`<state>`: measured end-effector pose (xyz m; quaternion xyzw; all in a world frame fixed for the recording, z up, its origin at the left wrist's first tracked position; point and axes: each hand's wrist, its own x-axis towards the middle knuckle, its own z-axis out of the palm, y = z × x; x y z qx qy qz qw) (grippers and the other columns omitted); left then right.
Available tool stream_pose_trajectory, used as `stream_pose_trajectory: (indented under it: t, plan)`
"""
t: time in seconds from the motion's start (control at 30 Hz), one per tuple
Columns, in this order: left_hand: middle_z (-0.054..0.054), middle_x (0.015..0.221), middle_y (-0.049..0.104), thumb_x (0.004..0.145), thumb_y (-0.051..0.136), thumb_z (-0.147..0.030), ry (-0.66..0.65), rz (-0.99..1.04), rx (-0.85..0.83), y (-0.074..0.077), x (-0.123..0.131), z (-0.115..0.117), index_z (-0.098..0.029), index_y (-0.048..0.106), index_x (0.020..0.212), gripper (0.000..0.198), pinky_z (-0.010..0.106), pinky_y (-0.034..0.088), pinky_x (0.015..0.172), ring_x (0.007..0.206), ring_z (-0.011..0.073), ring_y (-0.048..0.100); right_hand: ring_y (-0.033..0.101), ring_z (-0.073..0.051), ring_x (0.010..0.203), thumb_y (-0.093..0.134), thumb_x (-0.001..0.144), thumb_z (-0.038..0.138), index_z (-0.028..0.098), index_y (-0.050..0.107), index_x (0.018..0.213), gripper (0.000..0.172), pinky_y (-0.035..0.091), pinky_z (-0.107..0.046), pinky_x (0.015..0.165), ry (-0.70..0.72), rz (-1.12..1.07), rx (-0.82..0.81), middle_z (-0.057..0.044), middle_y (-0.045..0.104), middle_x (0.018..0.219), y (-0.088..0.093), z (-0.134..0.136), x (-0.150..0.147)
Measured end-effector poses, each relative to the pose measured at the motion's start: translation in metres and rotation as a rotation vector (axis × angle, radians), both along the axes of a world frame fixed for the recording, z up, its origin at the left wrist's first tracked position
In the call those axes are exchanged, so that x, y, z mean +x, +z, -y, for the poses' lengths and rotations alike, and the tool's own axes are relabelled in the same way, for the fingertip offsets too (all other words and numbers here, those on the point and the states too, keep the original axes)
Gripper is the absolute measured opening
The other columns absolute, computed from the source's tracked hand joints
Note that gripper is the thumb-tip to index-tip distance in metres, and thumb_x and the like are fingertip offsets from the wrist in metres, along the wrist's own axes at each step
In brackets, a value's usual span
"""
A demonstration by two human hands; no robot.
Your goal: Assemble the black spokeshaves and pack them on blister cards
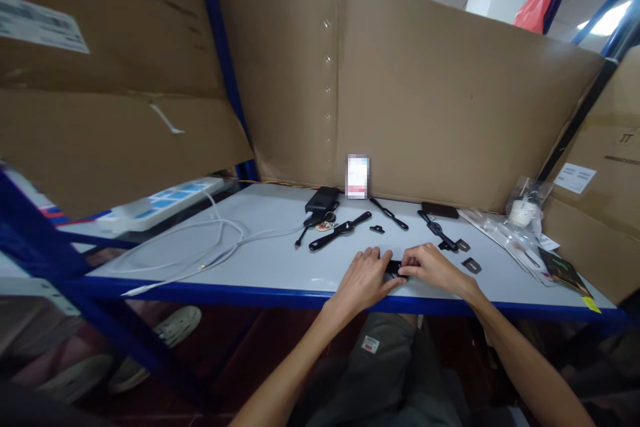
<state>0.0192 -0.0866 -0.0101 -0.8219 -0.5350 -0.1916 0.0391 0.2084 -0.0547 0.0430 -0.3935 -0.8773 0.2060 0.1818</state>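
Near the front edge of the table, a small black piece point(394, 267) lies between my two hands, mostly covered by fingers. My left hand point(367, 275) is closed around its left side, thumb in front. On its right side, my right hand point(431, 265) pinches it with thumb and fingertips. Behind the hands lies a black two-handled tool point(345, 229) that looks like a spokeshave. A similar black handle body point(390, 214), a small black part point(377, 229) and another black tool point(438, 231) rest beyond. Two grey notched blades point(471, 265) lie right of my right hand.
A black power bank point(321, 200) with white cable point(240, 240) is at left, near a lit phone point(357, 177) against the cardboard wall point(430, 100). Plastic packaging point(520, 240) and a dark packet point(565, 271) occupy the right end. A blue rail point(280, 292) edges the table.
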Motion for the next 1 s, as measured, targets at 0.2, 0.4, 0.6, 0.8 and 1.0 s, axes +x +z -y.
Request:
stream_pose_trajectory:
  t: [0.2,0.4,0.6,0.8,1.0]
  plan:
    - [0.011,0.101,0.062,0.091,0.057,-0.056,-0.004,0.006,0.006,-0.002,-0.001,-0.001,-0.019,0.058,0.109,0.041,0.042,0.044,0.083,0.1,0.0332,0.059,0.061,-0.014,0.07,0.061,0.081,0.008,0.018,0.075,0.084,0.017,0.041,-0.023,0.069,-0.036,-0.017,0.082,-0.002,0.072,0.077,-0.003,0.003,-0.007]
    - [0.01,0.1,0.061,0.092,0.057,-0.057,-0.003,0.003,0.01,-0.002,-0.001,-0.001,-0.02,0.057,0.108,0.04,0.041,0.044,0.083,0.098,0.0317,0.059,0.06,-0.013,0.064,0.057,0.076,0.003,0.017,0.076,0.084,0.024,0.04,-0.023,0.065,-0.057,0.005,0.102,-0.002,0.071,0.071,-0.009,0.001,-0.012]
    - [0.011,0.1,0.062,0.091,0.057,-0.057,0.0,0.01,0.013,-0.002,0.0,-0.001,-0.02,0.057,0.109,0.041,0.041,0.043,0.083,0.099,0.0319,0.059,0.059,-0.015,0.068,0.063,0.085,0.021,0.017,0.077,0.082,0.015,0.038,-0.024,0.065,-0.023,0.056,0.099,-0.004,0.072,0.075,0.001,0.0,0.0]
    - [0.011,0.099,0.062,0.092,0.058,-0.056,0.0,0.001,0.008,0.0,0.0,0.0,-0.019,0.058,0.107,0.04,0.041,0.044,0.082,0.097,0.0318,0.06,0.043,-0.01,0.053,0.06,0.09,0.029,0.016,0.071,0.063,0.032,0.029,-0.024,0.056,-0.004,0.079,0.079,0.002,0.058,0.053,0.004,0.005,0.0]
    - [0.011,0.099,0.062,0.092,0.057,-0.057,-0.004,-0.004,0.017,-0.002,-0.001,-0.002,-0.02,0.058,0.107,0.04,0.04,0.043,0.079,0.095,0.0317,0.059,0.043,-0.011,0.056,0.057,0.093,0.029,0.017,0.074,0.073,0.029,0.028,-0.024,0.057,-0.032,0.058,0.106,0.002,0.061,0.058,0.004,0.006,-0.004]
